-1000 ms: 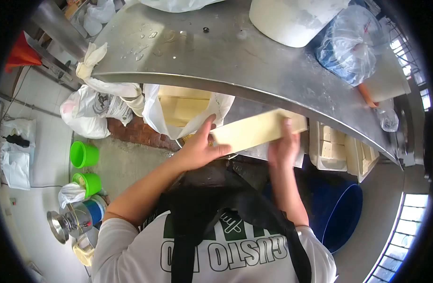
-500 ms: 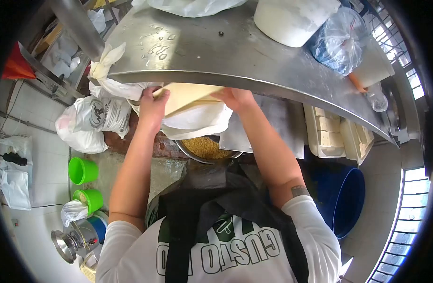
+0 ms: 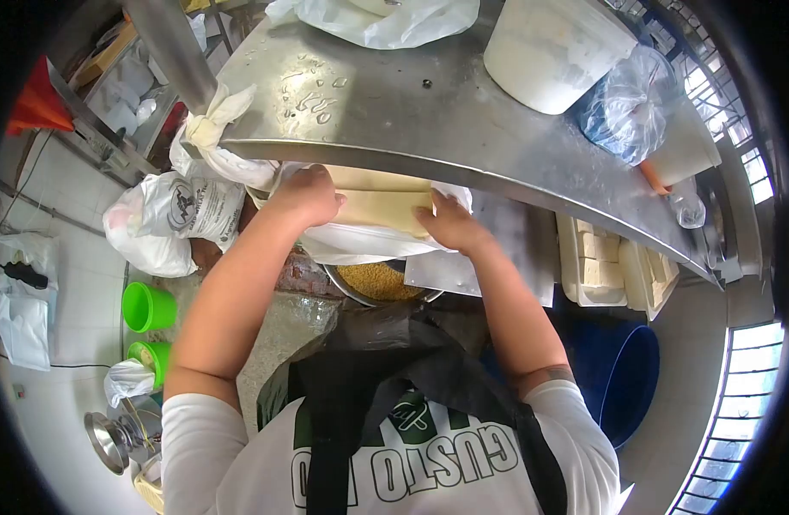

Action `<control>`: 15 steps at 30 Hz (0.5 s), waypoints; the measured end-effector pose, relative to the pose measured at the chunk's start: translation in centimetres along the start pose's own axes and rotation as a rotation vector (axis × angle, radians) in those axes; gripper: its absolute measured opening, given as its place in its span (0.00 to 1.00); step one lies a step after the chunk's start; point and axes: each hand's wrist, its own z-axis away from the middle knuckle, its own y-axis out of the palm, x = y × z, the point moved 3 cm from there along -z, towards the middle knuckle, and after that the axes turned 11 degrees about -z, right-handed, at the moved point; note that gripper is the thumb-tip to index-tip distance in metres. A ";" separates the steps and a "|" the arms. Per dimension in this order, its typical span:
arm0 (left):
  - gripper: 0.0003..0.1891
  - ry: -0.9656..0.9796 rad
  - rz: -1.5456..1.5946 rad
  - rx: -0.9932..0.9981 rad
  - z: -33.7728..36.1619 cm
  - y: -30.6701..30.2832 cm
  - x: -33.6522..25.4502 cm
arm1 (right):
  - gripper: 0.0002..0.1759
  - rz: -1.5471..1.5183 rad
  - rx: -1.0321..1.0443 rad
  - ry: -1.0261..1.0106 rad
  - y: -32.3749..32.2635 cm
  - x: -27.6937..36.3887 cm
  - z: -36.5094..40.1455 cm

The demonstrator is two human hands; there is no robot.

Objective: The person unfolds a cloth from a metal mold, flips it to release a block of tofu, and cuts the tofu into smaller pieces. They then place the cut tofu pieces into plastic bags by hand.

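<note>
Below the steel table's front edge, a pale yellow, flat slab (image 3: 382,210) lies level inside an opened white plastic bag (image 3: 352,242). A second pale surface (image 3: 373,178) shows behind it, partly under the table edge. My left hand (image 3: 313,196) is closed around the slab's left end, with the thumb on top. At the opposite end my right hand (image 3: 453,225) grips the slab's right edge between thumb and fingers. The fingers' undersides are hidden. Beneath the bag, a metal bowl of yellow grains (image 3: 377,281) is partly covered.
The wet steel table (image 3: 394,112) overhangs my hands and bears a white bucket (image 3: 553,56) and a blue-tinted bag (image 3: 622,107). At right are trays of pale blocks (image 3: 600,296) and a blue barrel (image 3: 618,386). Green buckets (image 3: 148,307) and a full white bag (image 3: 167,219) stand left.
The slab has gone from tilted to lying flat in the bag. Both hands have come down with it and turned over its ends. The view has shifted slightly.
</note>
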 end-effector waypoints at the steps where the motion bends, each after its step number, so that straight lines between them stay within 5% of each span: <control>1: 0.38 -0.010 -0.063 -0.029 0.4 -1.0 -0.3 | 0.43 0.003 0.001 -0.003 -0.6 -0.2 -0.1; 3: 0.36 -0.038 -0.191 -0.084 1.1 -2.7 -0.6 | 0.40 0.069 -0.209 -0.141 -2.3 0.1 -0.4; 8: 0.36 0.063 -0.029 -0.242 0.9 -2.9 -1.9 | 0.41 0.134 -0.183 -0.355 -5.0 5.5 2.0; 13: 0.39 0.159 -0.237 -0.192 1.5 4.3 -3.9 | 0.53 0.190 0.063 -0.391 0.0 0.9 1.7; 15: 0.47 0.206 -0.335 -0.337 1.9 6.5 -3.8 | 0.54 0.275 0.139 -0.361 0.6 1.4 3.4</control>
